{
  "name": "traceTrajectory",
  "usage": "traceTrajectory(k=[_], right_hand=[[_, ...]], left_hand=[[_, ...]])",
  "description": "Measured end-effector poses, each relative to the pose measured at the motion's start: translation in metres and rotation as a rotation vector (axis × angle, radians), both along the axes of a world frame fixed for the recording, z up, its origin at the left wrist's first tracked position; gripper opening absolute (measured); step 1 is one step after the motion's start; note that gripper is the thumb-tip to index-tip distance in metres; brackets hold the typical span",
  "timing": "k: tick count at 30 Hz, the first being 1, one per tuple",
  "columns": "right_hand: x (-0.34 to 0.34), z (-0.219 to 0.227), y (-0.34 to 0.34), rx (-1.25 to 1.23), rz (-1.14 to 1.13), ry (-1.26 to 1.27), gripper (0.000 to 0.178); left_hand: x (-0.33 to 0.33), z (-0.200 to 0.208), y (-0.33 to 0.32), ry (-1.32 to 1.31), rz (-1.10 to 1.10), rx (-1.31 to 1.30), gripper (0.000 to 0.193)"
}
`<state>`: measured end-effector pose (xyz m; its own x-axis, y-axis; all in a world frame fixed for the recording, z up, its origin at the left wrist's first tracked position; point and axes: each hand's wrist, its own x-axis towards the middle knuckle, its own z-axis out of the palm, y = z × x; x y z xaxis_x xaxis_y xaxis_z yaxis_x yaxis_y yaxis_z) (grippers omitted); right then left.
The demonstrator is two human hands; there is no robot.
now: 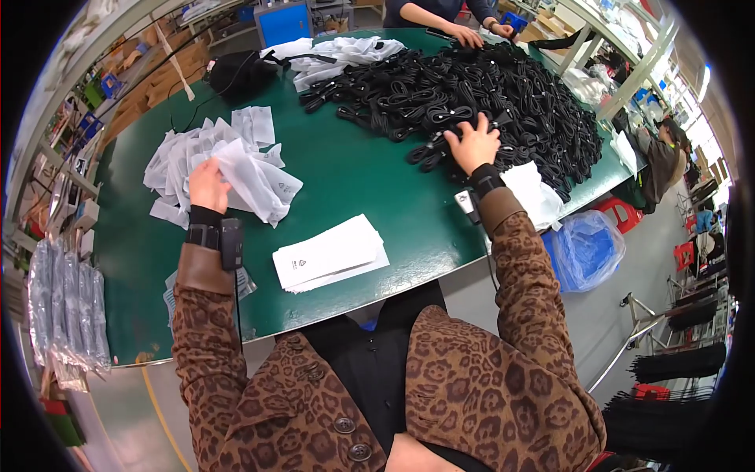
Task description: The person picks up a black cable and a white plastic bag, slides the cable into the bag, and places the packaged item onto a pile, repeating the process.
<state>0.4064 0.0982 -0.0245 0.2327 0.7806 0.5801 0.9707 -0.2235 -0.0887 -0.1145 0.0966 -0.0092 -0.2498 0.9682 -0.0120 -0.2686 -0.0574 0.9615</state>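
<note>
The left hand (208, 187) pinches a white pouch (247, 177); the right hand (475, 148) spreads over coiled black cables (429, 79), apparently heaped there for easy reach.

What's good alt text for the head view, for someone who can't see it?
A person's left-hand grip holds a white bag over a pile of similar bags, while the right-hand grip spreads over a heap of looped black cables on a green table. A flat white stack lies nearer; a co-worker's hands are beyond.
</note>
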Motion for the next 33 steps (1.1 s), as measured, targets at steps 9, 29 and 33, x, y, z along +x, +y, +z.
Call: traceTrajectory(k=[9, 29, 33], right_hand=[[-0.055, -0.034, -0.018, 0.072, 0.425, -0.055, 0.033], [-0.08, -0.025, -0.118, -0.058, 0.834, 0.424, 0.047], [-0.079, -0.03, -0.125, -0.222, 0.711, 0.338, 0.043]], left_hand=[[0.106, 0.014, -0.084, 0.979, -0.12, 0.382, 0.019], [-0.026, -0.047, -0.234, 1.536, 0.174, 0.031, 0.02], [-0.049, -0.06, -0.236, 1.634, 0.087, -0.002, 0.015]])
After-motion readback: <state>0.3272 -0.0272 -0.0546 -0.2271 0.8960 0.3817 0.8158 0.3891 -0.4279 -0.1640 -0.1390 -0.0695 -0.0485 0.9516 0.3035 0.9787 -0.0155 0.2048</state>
